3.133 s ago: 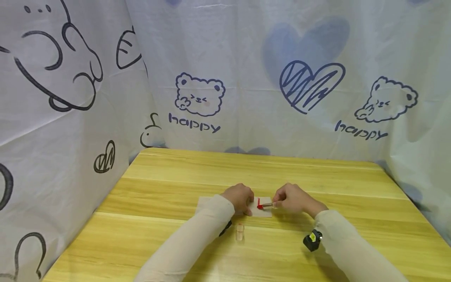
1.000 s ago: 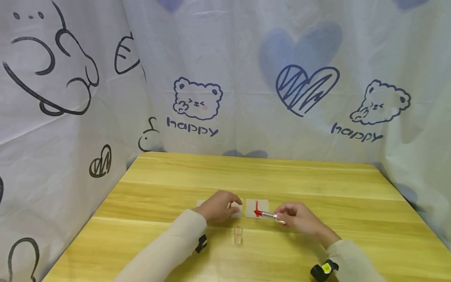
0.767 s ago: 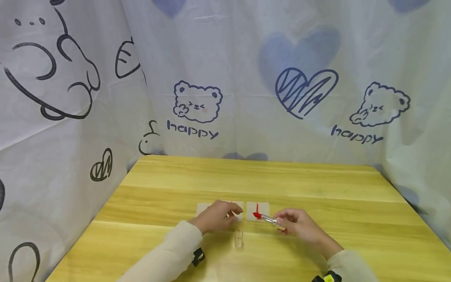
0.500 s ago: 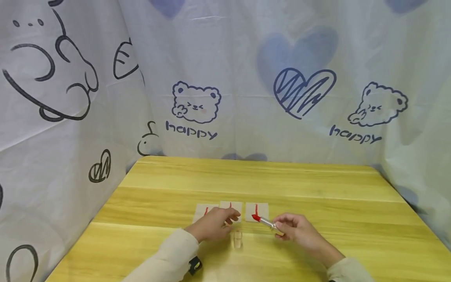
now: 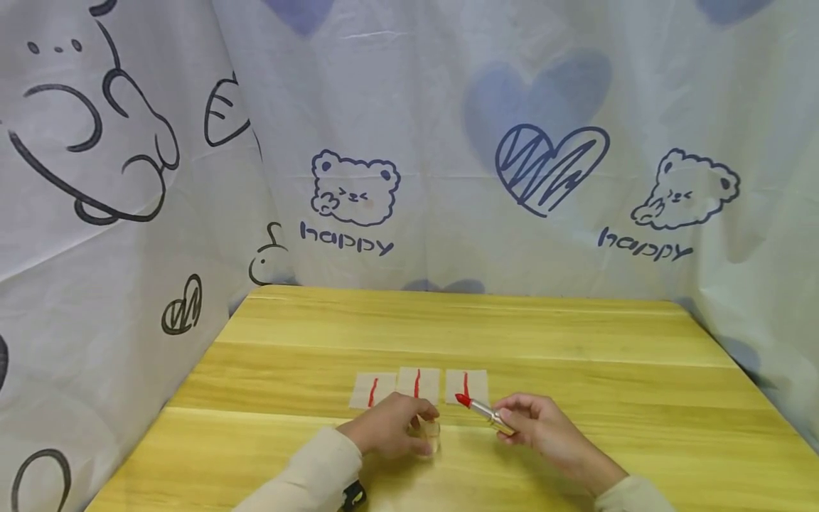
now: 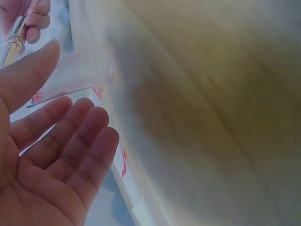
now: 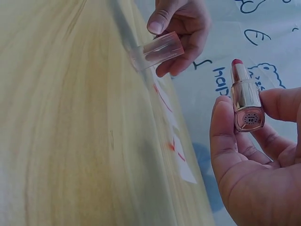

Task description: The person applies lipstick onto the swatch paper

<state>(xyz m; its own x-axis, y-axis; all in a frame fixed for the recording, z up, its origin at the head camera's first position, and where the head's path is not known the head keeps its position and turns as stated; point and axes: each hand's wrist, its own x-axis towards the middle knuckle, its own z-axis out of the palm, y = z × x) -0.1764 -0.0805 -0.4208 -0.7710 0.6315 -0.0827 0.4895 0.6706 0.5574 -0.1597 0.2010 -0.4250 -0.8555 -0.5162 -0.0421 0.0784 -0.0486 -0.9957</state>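
Note:
My right hand [image 5: 544, 435] pinches an uncapped lipstick [image 5: 484, 412] by its base, the red bullet pointing up and left over the right-hand paper. In the right wrist view the lipstick [image 7: 247, 100] shows its round base label between thumb and fingers. A clear lipstick cap [image 5: 432, 439] stands upright on the table. Around it my left hand [image 5: 387, 424] reaches, thumb on the near side and fingers on the far side. The left wrist view has the cap [image 6: 82, 73] between spread thumb and relaxed, lightly bent fingers.
Beyond the hands, three pale paper squares lie in a row: left [image 5: 361, 392], middle [image 5: 430, 382] and right [image 5: 478, 384], each with a red stroke. They lie on a wood-grain table [image 5: 576, 341]. A white printed curtain [image 5: 441, 213] stands behind and at the sides.
The left hand has left the papers and come down to the cap, uncovering all three red strokes. The right hand has drawn the lipstick off the right-hand paper toward the near side.

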